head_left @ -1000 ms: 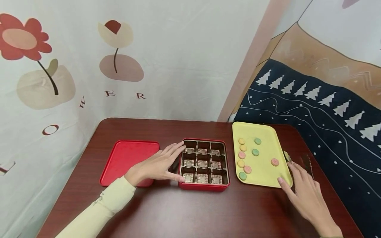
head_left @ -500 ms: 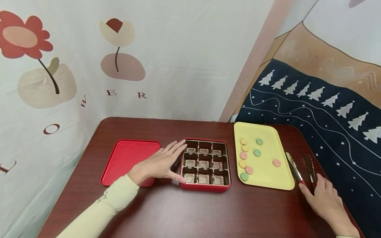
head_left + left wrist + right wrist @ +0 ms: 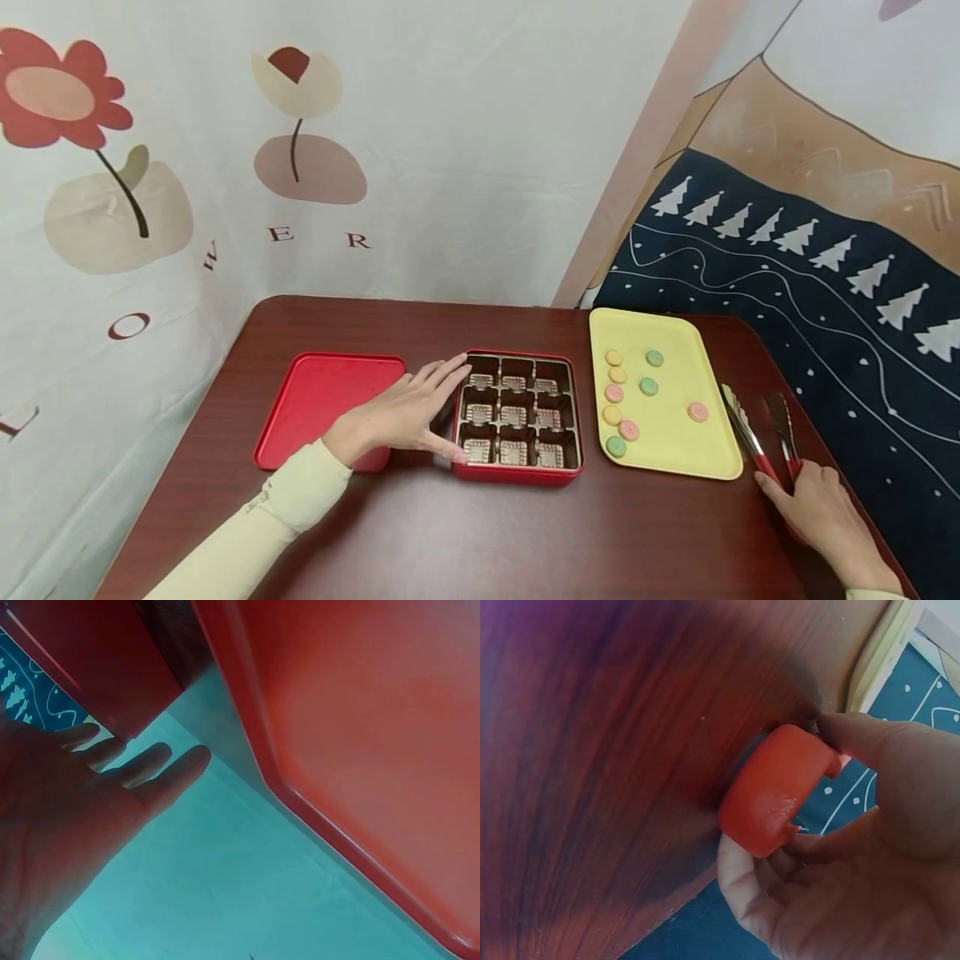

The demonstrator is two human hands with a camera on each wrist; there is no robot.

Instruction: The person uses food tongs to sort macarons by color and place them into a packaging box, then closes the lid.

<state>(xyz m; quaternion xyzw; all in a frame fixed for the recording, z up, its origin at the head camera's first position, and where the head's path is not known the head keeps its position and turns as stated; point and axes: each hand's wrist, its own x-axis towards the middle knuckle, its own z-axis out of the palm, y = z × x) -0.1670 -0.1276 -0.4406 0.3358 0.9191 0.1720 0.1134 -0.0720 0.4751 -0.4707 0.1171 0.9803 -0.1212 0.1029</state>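
My right hand (image 3: 831,510) holds a pair of tongs (image 3: 766,468) near the table's right edge, thumb on one side and fingers curled on the other. The two tong arms stand spread, tips pointing away from me. In the right wrist view their rounded red handle end (image 3: 776,791) sits between thumb and fingers. My left hand (image 3: 405,412) rests at the left side of a red square box (image 3: 517,477), fingers straight, fingertips at its rim. That box holds a brown-gold insert with several vacant compartments. In the left wrist view the left hand (image 3: 82,795) shows straight fingers.
A yellow tray (image 3: 675,462) lies between box and tongs, carrying several small macarons (image 3: 628,430) in yellow, pink and green. Left of the box lies a red lid (image 3: 322,400), partly behind my left hand. Printed curtains (image 3: 465,167) hang behind the brown table (image 3: 450,542).
My right hand has moved from beside the yellow tray's right corner toward me and rightward, and its fingers have closed round the tongs' handle. The left hand has stayed at the box.
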